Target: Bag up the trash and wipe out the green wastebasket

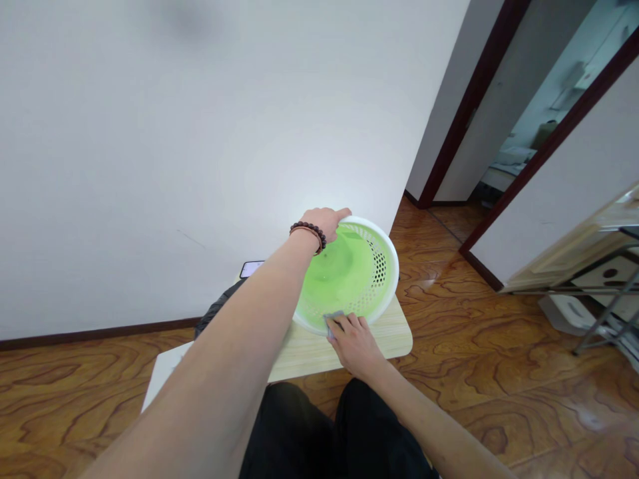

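A round basin (pixel 331 266), green inside with a white rim and a band of holes in its wall, stands on a small pale wooden table (pixel 319 359). My left hand (pixel 324 221), with a beaded bracelet (pixel 308 228) on its wrist, is closed over the far rim, thumb stretched along it. At the near rim, my right hand (pixel 354 344) pinches a grey cloth (pixel 333 315) that lies over the edge. Part of the basin's left side is hidden behind my left forearm.
A phone (pixel 250 269) lies at the table's back left, beside a dark fabric item (pixel 215 309). A white wall (pixel 200 146) rises right behind the table. To the right are a doorway (pixel 474 133) and a metal-legged rack (pixel 606 306) on the wooden floor (pixel 449 372).
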`<state>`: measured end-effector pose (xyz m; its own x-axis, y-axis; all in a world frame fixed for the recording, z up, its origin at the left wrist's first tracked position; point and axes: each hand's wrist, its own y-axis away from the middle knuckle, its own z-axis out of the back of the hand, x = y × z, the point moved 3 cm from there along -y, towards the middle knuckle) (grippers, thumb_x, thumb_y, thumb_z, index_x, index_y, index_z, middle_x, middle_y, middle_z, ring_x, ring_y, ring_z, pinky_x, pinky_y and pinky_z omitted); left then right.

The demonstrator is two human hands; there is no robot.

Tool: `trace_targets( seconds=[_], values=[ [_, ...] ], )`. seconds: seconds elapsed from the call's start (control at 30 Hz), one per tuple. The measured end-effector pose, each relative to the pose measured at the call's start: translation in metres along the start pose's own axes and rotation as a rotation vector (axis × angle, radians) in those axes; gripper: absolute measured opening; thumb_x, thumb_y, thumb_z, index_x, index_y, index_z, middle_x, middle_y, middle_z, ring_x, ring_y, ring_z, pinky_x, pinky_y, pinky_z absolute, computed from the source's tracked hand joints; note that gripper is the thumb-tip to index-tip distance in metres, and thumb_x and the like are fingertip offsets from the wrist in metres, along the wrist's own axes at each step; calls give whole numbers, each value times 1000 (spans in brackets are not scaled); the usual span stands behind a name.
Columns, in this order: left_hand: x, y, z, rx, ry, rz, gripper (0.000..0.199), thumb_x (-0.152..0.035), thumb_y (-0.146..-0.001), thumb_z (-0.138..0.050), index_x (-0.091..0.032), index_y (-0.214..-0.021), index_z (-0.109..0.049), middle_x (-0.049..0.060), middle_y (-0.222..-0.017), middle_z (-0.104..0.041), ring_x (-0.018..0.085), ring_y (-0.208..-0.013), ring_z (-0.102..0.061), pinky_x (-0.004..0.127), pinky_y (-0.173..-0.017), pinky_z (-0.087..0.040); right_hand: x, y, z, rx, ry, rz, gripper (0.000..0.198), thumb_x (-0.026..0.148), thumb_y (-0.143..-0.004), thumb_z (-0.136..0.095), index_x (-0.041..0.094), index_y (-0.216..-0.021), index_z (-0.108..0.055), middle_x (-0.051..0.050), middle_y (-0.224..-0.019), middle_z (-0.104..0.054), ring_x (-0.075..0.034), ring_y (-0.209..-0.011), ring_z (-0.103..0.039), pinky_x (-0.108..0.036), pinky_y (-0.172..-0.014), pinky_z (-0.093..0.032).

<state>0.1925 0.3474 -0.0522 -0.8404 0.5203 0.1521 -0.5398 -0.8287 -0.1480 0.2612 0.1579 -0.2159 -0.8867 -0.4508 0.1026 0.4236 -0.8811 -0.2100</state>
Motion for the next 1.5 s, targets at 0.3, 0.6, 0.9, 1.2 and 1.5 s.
trace_targets(
  seconds=[0.3,0.6,0.9,1.2,1.5],
  values=[
    [1,-2,-4,15,72,41,44,-29,-79,-44,-37,-121,-38,5,-97,-60,22,-85,-55,32,-71,-40,-47,15,8,25,129,45,28,11,-83,-38,17,-106,-52,-11,-91,-53,-25,-92,-42,-39,-81,-32],
    [1,-1,-2,-13,41,63,42,-28,-78,-41,-35,-119,-39,6,-92,-60,23,-80,-57,32,-66,-41,5,-5,-17,-150,-242,-238,28,20,-90,-27,18,-101,-53,-9,-103,-55,-19,-94,-48,-34,-81,-39],
    [6,3,-1,25,42,115,38,-33,-79,-40,-34,-117,-41,6,-91,-60,22,-81,-57,32,-69,-41,-4,-20,-4,-21,-523,-24,43,28,-93,-18,17,-120,-49,-7,-123,-51,-17,-114,-43,-33,-95,-32],
    [1,4,2,27,6,121,38,-34,-78,-39,-35,-116,-40,5,-92,-60,22,-81,-58,30,-66,-42,-13,-10,-6,-38,-380,19,34,34,-88,-41,28,-120,-48,-2,-111,-57,-19,-98,-46,-33,-83,-36],
    [4,6,-2,19,4,109,37,-34,-78,-38,-35,-115,-40,5,-90,-61,22,-79,-59,30,-64,-43,-60,20,16,-83,-106,37,24,22,-88,-40,22,-99,-61,-6,-86,-57,-20,-85,-45,-37,-78,-35]
  ],
)
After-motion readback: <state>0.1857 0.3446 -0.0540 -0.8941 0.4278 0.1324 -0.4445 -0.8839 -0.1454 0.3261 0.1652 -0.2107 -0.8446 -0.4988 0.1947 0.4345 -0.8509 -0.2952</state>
